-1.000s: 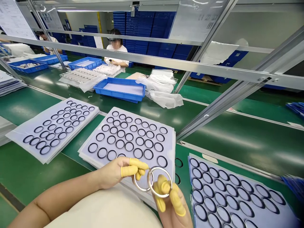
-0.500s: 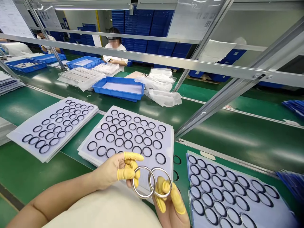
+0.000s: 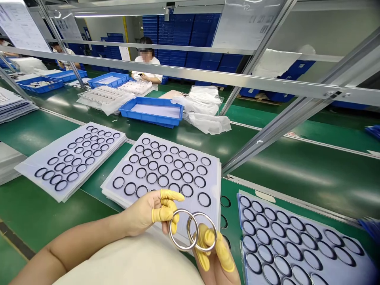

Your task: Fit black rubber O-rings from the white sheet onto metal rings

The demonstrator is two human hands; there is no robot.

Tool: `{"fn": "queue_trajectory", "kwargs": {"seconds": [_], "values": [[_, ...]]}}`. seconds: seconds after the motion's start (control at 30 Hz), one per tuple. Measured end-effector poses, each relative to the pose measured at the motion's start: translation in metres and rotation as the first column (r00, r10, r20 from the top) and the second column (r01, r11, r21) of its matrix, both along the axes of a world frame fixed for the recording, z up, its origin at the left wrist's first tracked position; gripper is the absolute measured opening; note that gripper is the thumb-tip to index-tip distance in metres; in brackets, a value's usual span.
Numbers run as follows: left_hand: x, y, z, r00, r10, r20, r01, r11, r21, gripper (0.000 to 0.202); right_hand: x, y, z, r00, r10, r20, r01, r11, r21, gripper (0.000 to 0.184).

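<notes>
My left hand (image 3: 152,211), with yellow finger cots, pinches one silver metal ring (image 3: 181,230) by its left rim. My right hand (image 3: 215,257), also in yellow cots, grips a second silver ring (image 3: 203,236) from below. The two rings overlap at their inner edges, held above the near edge of the middle white sheet (image 3: 166,174), which carries rows of black rings. A similar sheet (image 3: 74,158) lies to the left, and a third (image 3: 297,245) lies to the right of my hands.
A green conveyor belt (image 3: 297,170) runs behind the sheets. A blue tray (image 3: 152,111) and plastic bags (image 3: 208,118) sit farther back. A slanted aluminium frame bar (image 3: 282,126) crosses on the right. A person sits at the far side handling parts.
The two rings have come closer together and now overlap; both hands stayed near the same spot. The view shifted slightly.
</notes>
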State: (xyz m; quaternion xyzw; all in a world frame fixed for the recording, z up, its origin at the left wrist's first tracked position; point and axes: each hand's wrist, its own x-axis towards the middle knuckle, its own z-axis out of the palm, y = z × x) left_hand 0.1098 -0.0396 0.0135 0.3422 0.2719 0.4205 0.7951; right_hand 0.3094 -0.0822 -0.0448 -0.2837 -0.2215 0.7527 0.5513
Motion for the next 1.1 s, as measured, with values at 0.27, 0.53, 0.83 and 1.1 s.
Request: {"fn": "queue_trajectory", "kwargs": {"seconds": [0.27,0.53,0.83,1.1], "values": [[-0.002,0.002,-0.002,1.000,-0.006,-0.009,0.006,1.000,0.013,0.039,-0.005,0.000,0.002,1.000,0.006,0.004,-0.006,1.000,-0.010,0.021],[-0.002,0.000,-0.001,0.999,0.038,-0.035,-0.038,0.999,-0.012,0.042,-0.003,0.000,-0.004,0.999,0.028,0.029,-0.029,0.999,0.036,0.021],[-0.007,-0.003,0.004,0.986,0.163,-0.016,-0.164,0.979,-0.118,0.035,-0.010,0.000,0.005,0.999,0.041,-0.011,-0.041,0.999,0.011,0.025],[0.005,0.001,-0.012,0.993,0.004,-0.118,-0.020,0.990,-0.136,0.043,-0.012,0.002,-0.005,0.994,0.100,0.050,-0.097,0.994,-0.059,0.027]]}}
